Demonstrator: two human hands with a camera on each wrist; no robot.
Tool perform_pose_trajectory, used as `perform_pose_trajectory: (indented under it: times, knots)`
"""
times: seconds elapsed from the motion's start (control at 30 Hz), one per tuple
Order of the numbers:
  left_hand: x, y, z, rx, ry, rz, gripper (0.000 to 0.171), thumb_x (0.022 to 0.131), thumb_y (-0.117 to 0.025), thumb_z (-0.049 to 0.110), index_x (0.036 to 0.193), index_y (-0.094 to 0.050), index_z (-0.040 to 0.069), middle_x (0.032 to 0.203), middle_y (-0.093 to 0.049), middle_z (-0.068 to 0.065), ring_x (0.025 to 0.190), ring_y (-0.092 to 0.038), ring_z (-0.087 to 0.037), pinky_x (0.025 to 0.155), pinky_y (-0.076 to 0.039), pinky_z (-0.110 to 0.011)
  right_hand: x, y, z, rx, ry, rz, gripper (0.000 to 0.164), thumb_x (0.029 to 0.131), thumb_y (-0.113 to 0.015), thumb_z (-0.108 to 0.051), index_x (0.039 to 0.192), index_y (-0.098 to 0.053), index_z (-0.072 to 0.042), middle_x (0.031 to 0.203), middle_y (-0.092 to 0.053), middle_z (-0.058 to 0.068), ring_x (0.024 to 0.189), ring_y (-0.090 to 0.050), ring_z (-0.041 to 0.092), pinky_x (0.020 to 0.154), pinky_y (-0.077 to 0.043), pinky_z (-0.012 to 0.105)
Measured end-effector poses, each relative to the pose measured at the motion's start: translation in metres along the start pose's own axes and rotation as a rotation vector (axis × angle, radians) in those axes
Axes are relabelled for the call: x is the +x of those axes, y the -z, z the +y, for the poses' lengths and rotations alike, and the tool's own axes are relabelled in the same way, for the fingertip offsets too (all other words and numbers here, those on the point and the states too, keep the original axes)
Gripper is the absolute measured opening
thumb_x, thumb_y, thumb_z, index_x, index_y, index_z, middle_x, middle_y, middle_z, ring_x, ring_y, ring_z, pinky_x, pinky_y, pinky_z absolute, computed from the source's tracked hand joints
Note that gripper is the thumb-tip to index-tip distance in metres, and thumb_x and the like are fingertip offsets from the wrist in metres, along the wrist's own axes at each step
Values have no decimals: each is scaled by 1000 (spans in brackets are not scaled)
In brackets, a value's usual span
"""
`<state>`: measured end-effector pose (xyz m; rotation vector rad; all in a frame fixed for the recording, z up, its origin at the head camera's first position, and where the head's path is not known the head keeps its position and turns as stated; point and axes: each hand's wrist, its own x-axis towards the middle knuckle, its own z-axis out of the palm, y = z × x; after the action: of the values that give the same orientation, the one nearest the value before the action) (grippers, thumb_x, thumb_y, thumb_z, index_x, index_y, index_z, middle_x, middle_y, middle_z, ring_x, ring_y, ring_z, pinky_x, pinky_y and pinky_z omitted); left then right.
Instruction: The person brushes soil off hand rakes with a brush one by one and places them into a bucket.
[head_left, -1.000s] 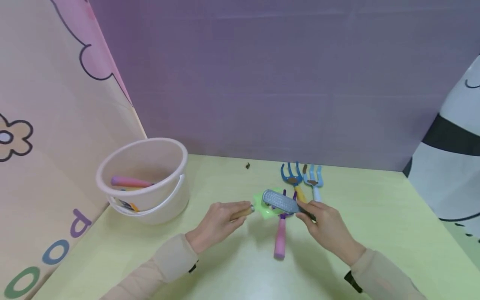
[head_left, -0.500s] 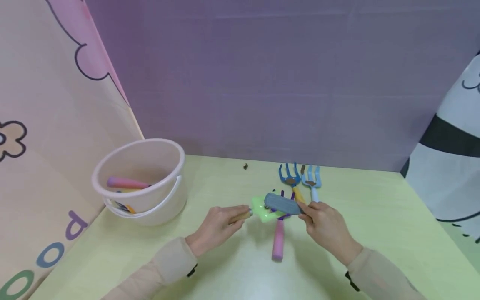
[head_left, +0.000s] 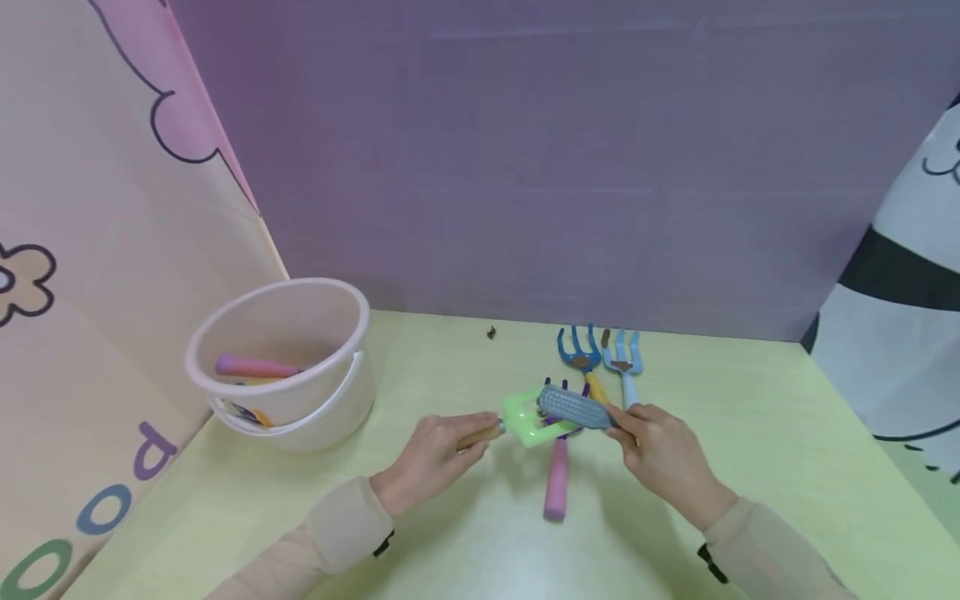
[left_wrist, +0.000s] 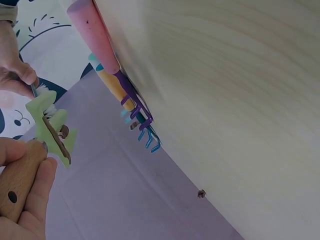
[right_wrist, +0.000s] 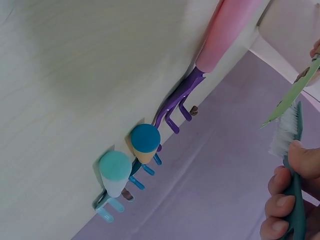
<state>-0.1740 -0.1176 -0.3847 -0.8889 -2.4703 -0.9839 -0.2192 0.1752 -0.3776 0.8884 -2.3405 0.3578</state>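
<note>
My left hand (head_left: 431, 462) grips the wooden handle (left_wrist: 22, 177) of a small hand fork whose light green head (head_left: 522, 423) is held up off the table. Brown dirt (left_wrist: 64, 132) clings to that head in the left wrist view. My right hand (head_left: 667, 454) holds a scrubbing brush (head_left: 573, 408) by its dark green handle (right_wrist: 296, 200). The white bristles (right_wrist: 285, 132) meet the green head from above. Under both tools lies a purple hand fork with a pink handle (head_left: 556, 483), its tines partly hidden.
A blue fork with a yellow handle (head_left: 581, 358) and a light blue fork (head_left: 622, 360) lie toward the back, with brown marks on them. A dark crumb (head_left: 491, 332) sits near the purple backdrop (head_left: 480, 183). At left stands a white bucket (head_left: 330, 425) with tools inside.
The brush has shifted a little to the right along the green head and changed its tilt. My left hand holds the fork nearly still. The view has shifted slightly.
</note>
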Motion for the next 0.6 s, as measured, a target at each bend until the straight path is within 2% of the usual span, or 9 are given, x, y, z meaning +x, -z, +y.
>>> perform_pose_trajectory:
  times: [0.2, 0.6]
  knots:
    - [0, 0, -1, -3, -47, 14, 26, 84, -60, 1, 109, -65, 2, 112, -64, -16, 104, -62, -23, 79, -48, -10, -1, -1, 2, -9, 9, 3, 30, 67, -76, -6, 96, -71, 2, 68, -62, 6, 55, -45, 9, 43, -38, 19]
    - [0, -2, -2, -3, -80, 37, 25, 83, -60, -1, 107, -67, 2, 111, -65, -17, 101, -63, -23, 76, -48, -8, -4, -3, 4, -36, 37, 51, 33, 65, -77, -4, 96, -71, 2, 66, -60, 5, 54, -42, 8, 42, -36, 18]
